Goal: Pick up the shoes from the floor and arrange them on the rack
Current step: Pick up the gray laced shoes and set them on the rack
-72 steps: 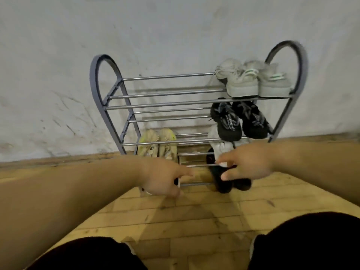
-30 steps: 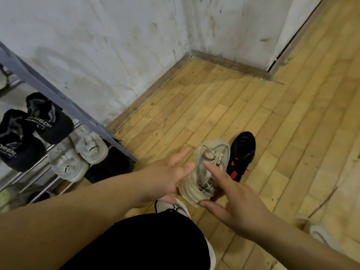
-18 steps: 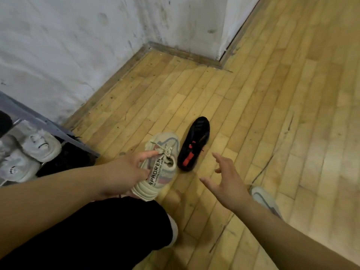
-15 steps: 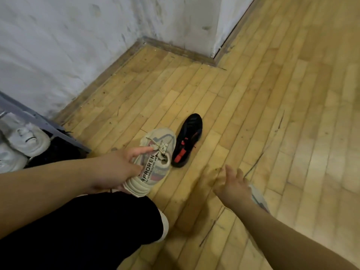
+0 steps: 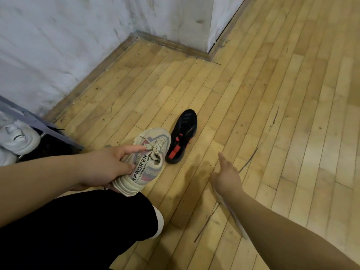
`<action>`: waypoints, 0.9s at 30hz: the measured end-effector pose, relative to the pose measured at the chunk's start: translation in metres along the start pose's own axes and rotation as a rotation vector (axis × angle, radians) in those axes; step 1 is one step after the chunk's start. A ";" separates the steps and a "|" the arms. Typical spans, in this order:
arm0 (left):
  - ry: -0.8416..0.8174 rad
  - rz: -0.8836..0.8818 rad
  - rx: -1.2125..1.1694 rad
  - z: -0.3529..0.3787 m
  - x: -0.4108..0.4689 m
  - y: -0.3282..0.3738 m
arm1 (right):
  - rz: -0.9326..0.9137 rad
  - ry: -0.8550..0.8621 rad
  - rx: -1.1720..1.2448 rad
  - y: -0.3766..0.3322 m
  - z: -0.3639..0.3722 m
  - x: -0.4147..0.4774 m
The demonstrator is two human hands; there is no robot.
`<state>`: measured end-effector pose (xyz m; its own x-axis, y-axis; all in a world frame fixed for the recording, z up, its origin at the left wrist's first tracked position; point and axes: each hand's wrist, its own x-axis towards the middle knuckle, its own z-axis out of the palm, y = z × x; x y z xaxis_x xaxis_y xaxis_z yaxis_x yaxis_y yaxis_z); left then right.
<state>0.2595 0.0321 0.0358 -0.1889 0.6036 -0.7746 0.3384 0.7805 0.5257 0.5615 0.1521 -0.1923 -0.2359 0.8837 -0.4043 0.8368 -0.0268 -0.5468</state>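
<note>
Beige sneaker [image 5: 145,162] gripped in left hand [image 5: 105,168].
Right hand [image 5: 227,177], fingers spread loose, beside black shoe [image 5: 182,139] on floor [image 5: 272,94].

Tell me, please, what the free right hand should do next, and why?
Probably close on the pale shoe under the right hand: the left hand already holds the beige laced sneaker, and that pale shoe lies nearer than the black-and-red sneaker.
</note>
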 end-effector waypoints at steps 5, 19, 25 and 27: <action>0.029 0.012 0.009 -0.005 -0.002 0.001 | -0.066 -0.120 -0.156 -0.022 0.013 0.001; 0.030 0.012 0.076 -0.007 -0.002 -0.002 | -0.016 -0.023 -0.035 0.008 0.011 -0.011; 0.055 0.002 0.019 -0.007 -0.005 0.003 | 0.109 -0.252 -0.152 0.007 0.069 -0.029; 0.066 0.011 0.045 -0.008 -0.004 0.001 | 0.138 -0.190 -0.155 -0.003 0.081 -0.028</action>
<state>0.2536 0.0319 0.0425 -0.2448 0.6226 -0.7432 0.3812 0.7666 0.5167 0.5256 0.0900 -0.2387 -0.1908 0.7730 -0.6051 0.9295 -0.0559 -0.3645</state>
